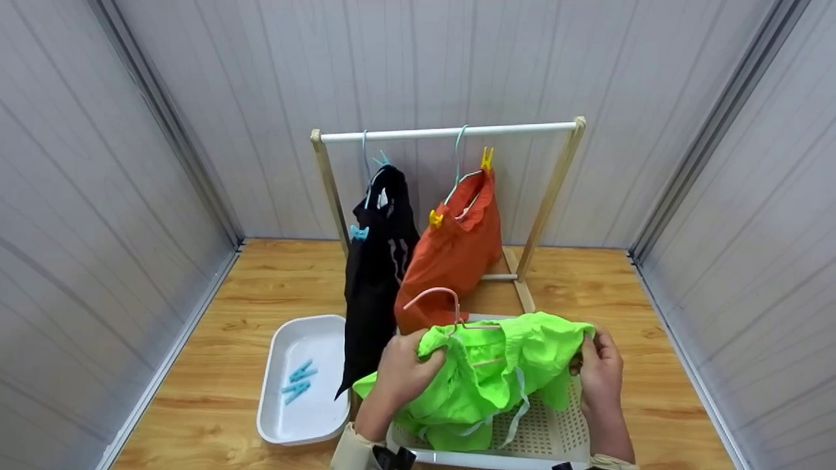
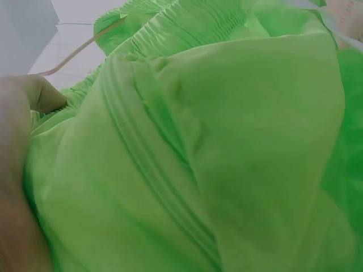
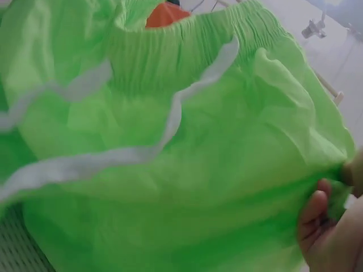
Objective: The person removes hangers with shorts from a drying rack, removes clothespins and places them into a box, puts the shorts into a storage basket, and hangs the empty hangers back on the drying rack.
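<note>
Bright green shorts [image 1: 548,349] with an elastic waistband and white drawstring [image 3: 170,122] are stretched between my two hands. My left hand [image 1: 406,369] grips the waistband at its left end, thumb over the fabric. At the other end my right hand [image 1: 602,372] pinches the cloth, and its curled fingers show in the right wrist view. A pink hanger [image 1: 439,289] sits in the waist opening, its hook standing up above the band. Part of the hanger's bar is hidden by the cloth. The shorts hang over a perforated basket [image 1: 555,427].
Behind, a wooden rack with a white bar [image 1: 418,133] carries a black garment [image 1: 369,281] with blue clips and an orange garment [image 1: 457,251] with yellow clips, both on hangers. Several blue clothespins [image 1: 302,373] lie in a white basin [image 1: 326,343] at left. Panel walls stand on three sides.
</note>
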A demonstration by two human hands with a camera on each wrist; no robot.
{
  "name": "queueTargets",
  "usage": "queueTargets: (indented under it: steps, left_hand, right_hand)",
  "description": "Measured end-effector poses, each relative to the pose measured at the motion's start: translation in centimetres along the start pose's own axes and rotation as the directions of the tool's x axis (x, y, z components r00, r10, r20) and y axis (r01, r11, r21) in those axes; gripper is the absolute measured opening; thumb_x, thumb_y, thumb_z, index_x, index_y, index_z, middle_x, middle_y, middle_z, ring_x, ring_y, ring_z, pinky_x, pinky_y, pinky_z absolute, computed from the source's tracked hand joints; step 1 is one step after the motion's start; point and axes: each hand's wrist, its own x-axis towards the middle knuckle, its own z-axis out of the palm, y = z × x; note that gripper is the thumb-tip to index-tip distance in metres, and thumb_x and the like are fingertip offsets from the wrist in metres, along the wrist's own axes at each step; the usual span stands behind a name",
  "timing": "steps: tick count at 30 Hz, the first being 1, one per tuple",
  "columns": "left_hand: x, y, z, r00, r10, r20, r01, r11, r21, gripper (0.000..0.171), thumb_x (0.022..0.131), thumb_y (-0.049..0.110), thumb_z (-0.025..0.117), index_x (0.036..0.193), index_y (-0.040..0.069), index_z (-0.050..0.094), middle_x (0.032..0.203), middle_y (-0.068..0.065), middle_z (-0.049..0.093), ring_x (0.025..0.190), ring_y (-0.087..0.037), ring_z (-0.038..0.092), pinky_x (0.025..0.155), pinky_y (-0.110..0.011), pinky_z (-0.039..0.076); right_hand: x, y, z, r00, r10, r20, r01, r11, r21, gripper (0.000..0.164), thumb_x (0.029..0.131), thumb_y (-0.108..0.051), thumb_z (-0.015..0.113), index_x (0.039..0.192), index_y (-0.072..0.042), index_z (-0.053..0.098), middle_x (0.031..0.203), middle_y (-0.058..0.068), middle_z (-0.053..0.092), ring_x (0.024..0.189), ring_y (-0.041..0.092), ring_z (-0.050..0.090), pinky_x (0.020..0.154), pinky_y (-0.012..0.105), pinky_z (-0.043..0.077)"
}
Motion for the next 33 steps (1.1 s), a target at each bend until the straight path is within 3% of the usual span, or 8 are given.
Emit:
queueTargets:
  steps: [3, 5, 8, 11, 15, 22, 28, 33]
  left_hand:
    - [-0.2, -0.3, 0.1, 1.000, 0.003, -0.006, -0.003, 1.000, 0.003, 0.012, 0.080, 0.020, 0.070, 0.074, 0.019, 0.060, 0.063, 0.012, 0.048, 0.055, -0.006, 0.043, 0.050, -0.022, 0.039]
    - [-0.4, -0.5, 0.2, 1.000, 0.000, -0.007, 0.000, 1.000, 0.007, 0.013, 0.080, 0.020, 0.071, 0.074, 0.020, 0.059, 0.062, 0.013, 0.047, 0.055, -0.006, 0.043, 0.050, -0.022, 0.038]
    - [-0.9, -0.9, 0.4, 1.000, -0.001, 0.003, 0.001, 1.000, 0.018, 0.016, 0.081, 0.021, 0.071, 0.073, 0.021, 0.057, 0.062, 0.013, 0.045, 0.055, -0.006, 0.042, 0.050, -0.022, 0.038]
    - [-1.3, -1.1, 0.6, 1.000, 0.003, 0.025, -0.004, 1.000, 0.030, 0.017, 0.083, 0.023, 0.071, 0.074, 0.022, 0.057, 0.063, 0.013, 0.045, 0.056, -0.006, 0.042, 0.051, -0.023, 0.038]
    - [-1.6, -1.3, 0.8, 0.999, 0.021, 0.049, -0.022, 0.999, 0.029, 0.017, 0.087, 0.027, 0.071, 0.076, 0.022, 0.059, 0.065, 0.012, 0.051, 0.058, -0.006, 0.047, 0.052, -0.025, 0.042]
    - [-1.7, -1.6, 0.9, 0.997, 0.083, 0.006, -0.083, 0.996, 0.025, 0.022, 0.087, 0.029, 0.072, 0.074, 0.023, 0.055, 0.064, 0.014, 0.048, 0.057, -0.005, 0.046, 0.052, -0.025, 0.042]
    - [-1.7, -1.8, 1.1, 0.991, 0.129, -0.016, -0.129, 0.991, 0.024, 0.025, 0.084, 0.025, 0.074, 0.072, 0.022, 0.052, 0.061, 0.015, 0.041, 0.054, -0.004, 0.041, 0.049, -0.021, 0.037]
    - [-1.6, -1.9, 1.0, 0.988, 0.151, -0.035, -0.150, 0.988, 0.029, 0.026, 0.082, 0.022, 0.075, 0.071, 0.022, 0.052, 0.060, 0.015, 0.040, 0.053, -0.003, 0.039, 0.048, -0.020, 0.036]
  right_hand:
    - [0.0, -0.4, -0.7, 0.995, -0.030, 0.091, 0.056, 0.951, -0.304, 0.033, 0.103, -0.011, 0.045, 0.134, -0.004, 0.052, 0.113, 0.012, 0.055, 0.078, 0.020, 0.055, 0.062, 0.027, 0.047]
    - [-0.2, -0.8, -1.1, 0.988, -0.057, 0.145, 0.121, 0.865, -0.487, 0.039, 0.102, -0.013, 0.046, 0.140, -0.002, 0.047, 0.129, 0.017, 0.050, 0.094, 0.029, 0.057, 0.074, 0.036, 0.050]
    - [-0.9, -1.6, -1.4, 0.972, -0.149, 0.184, 0.232, 0.745, -0.625, 0.041, 0.101, -0.013, 0.049, 0.140, -0.002, 0.047, 0.138, 0.024, 0.044, 0.115, 0.041, 0.049, 0.089, 0.052, 0.044]
    - [-1.6, -2.2, -1.0, 0.924, -0.308, 0.229, 0.382, 0.683, -0.623, 0.037, 0.098, -0.012, 0.056, 0.133, -0.002, 0.055, 0.135, 0.024, 0.048, 0.122, 0.044, 0.042, 0.096, 0.060, 0.034]
    - [-2.4, -2.4, 0.7, 0.820, -0.453, 0.350, 0.572, 0.630, -0.525, 0.034, 0.093, -0.010, 0.065, 0.126, -0.008, 0.062, 0.129, 0.017, 0.057, 0.121, 0.036, 0.046, 0.097, 0.062, 0.031]
    - [-2.7, -1.7, 3.5, 0.660, -0.542, 0.521, 0.747, 0.546, -0.378, 0.037, 0.085, -0.008, 0.075, 0.121, -0.013, 0.068, 0.119, 0.001, 0.065, 0.113, 0.023, 0.055, 0.092, 0.049, 0.041]
    - [-2.8, -1.0, 4.8, 0.608, -0.581, 0.542, 0.794, 0.459, -0.399, 0.038, 0.078, -0.010, 0.082, 0.114, -0.016, 0.071, 0.109, -0.006, 0.066, 0.104, 0.020, 0.059, 0.085, 0.048, 0.044]
    - [-2.4, -0.2, 5.2, 0.621, -0.576, 0.531, 0.780, 0.386, -0.493, 0.032, 0.078, -0.011, 0.082, 0.108, -0.017, 0.073, 0.104, -0.001, 0.066, 0.101, 0.026, 0.059, 0.084, 0.052, 0.038]
